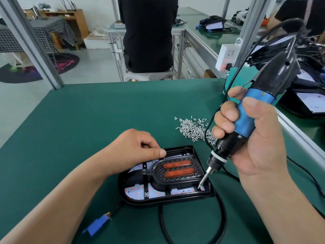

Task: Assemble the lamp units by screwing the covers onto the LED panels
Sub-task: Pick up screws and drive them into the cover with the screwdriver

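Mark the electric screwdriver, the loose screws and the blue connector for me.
electric screwdriver [244,122]: head view, on its blue barrel.
loose screws [193,129]: head view, middle of the pile.
blue connector [95,226]: head view, on its plastic body.

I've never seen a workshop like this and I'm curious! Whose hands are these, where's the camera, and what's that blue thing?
No robot here: these are a person's hands, filmed by a camera worn on their head, looking down. The right hand grips an electric screwdriver, its tip at the near right corner of a black lamp unit. The left hand, fingers curled, rests on the lamp's far edge. The lamp lies on a green table, with a pile of small screws behind it and a blue plug on a cable in front.
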The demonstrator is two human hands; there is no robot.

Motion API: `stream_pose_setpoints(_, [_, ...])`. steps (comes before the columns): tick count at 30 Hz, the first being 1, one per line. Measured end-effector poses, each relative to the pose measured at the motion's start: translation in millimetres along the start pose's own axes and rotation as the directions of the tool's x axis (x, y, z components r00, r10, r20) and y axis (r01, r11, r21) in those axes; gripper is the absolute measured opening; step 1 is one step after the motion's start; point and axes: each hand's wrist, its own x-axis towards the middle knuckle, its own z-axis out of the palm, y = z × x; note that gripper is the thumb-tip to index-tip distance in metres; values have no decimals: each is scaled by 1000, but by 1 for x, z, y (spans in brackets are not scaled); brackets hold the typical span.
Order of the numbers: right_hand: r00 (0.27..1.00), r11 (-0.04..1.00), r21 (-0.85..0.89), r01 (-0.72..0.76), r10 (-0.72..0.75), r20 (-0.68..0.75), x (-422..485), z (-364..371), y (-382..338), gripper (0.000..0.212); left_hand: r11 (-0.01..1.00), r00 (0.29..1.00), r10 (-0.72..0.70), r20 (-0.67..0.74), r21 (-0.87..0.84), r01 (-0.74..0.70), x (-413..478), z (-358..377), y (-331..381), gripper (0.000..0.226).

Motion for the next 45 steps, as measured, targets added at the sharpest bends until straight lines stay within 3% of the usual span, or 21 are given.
stream_pose_setpoints(13, [977, 995, -21, 93, -87, 194, -8, 1, -4, 23, 998, 996, 12, -91, 56, -6, 1, 12, -3, 33])
stream_pose_setpoints(17, [950, 997, -3, 79, -74, 303, -10, 4, -4, 41, 998, 995, 9, -97, 69, -3, 1, 12, -4, 33])
stream_pose_setpoints(21, [925, 999, 18, 39, -43, 378, -12, 7, -4, 44, 999, 996, 10, -91, 53, -6, 0, 13, -3, 37])
stream_pose_setpoints(27, [939, 1000, -15, 1, 4, 343, -13, 8, -2, 43, 999, 996, -3, -94, 47, 8, 0, 13, -2, 35])
stream_pose_setpoints(40, [881, 997, 9, -81, 67, 468, -9, 5, 1, 38, 1000, 996, -15, -93, -1, 15, -1, 13, -1, 39])
stream_pose_setpoints(45, [924, 998, 36, -52, 34, 380, -8, 1, 6, 46, 1000, 995, 15, -101, 16, -13, 0, 13, -4, 39])
